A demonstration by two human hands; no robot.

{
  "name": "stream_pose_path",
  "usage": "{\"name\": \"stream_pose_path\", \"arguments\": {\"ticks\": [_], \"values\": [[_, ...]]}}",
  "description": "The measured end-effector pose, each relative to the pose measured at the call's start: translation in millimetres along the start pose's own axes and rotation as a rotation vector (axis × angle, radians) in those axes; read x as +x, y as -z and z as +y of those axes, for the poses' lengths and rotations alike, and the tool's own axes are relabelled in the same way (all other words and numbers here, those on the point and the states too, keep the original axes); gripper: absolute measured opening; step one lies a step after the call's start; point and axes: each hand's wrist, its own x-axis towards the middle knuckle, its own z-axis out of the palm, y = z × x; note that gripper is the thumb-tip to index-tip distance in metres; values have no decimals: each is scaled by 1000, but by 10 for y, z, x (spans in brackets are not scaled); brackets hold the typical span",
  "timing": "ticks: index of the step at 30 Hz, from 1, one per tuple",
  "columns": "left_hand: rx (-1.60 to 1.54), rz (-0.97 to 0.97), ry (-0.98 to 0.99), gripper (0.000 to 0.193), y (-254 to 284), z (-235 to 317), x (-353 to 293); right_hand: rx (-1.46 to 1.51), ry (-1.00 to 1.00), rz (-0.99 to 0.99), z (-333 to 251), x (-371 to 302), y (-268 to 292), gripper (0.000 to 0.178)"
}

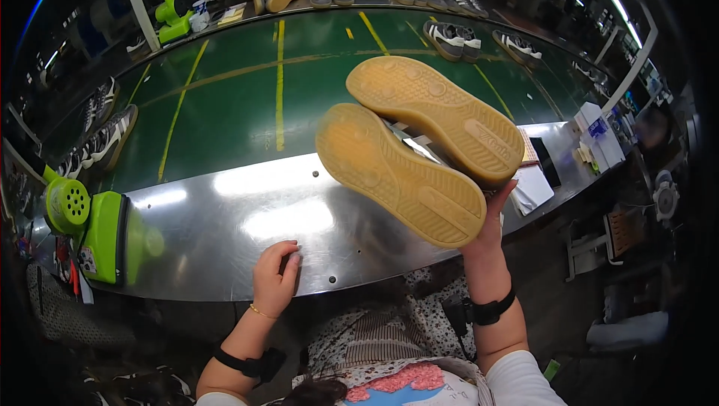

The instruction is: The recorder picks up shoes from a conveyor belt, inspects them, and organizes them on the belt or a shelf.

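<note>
Right hand: your right hand (pixel 490 219) grips a pair of shoes (pixel 419 151), tan soles up, above the steel bench edge (pixel 225 226).
Left hand: your left hand (pixel 275 279) rests curled on the bench, holding nothing visible.
Beyond: green conveyor belt (pixel 240 99) carrying more shoes (pixel 451 39).

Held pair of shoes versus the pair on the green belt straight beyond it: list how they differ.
The held pair of shoes is up in the air in the right hand, soles turned up; the pair on the green belt rests on the belt, uppers showing. The held pair shows only tan gum soles; the belt pair shows dark uppers with white soles. In both, the two shoes lie side by side.
</note>
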Motion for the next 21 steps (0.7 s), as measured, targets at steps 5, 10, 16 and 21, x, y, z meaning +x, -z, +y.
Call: {"name": "stream_pose_path", "arguments": {"ticks": [5,10,16,21], "values": [[-2,-5,-26,12,-21,-14,-1,-320,-13,-50,69,-51,-194,88],[79,-15,-63,10,-19,-11,-24,-670,9,-443,14,40,-439,64],[70,8,-58,7,-45,12,-9,-1922,678,-756,-241,913,-464,44],[76,2,-112,7,-39,34,7,-2296,703,-38,-846,1839,-244,47]]}}
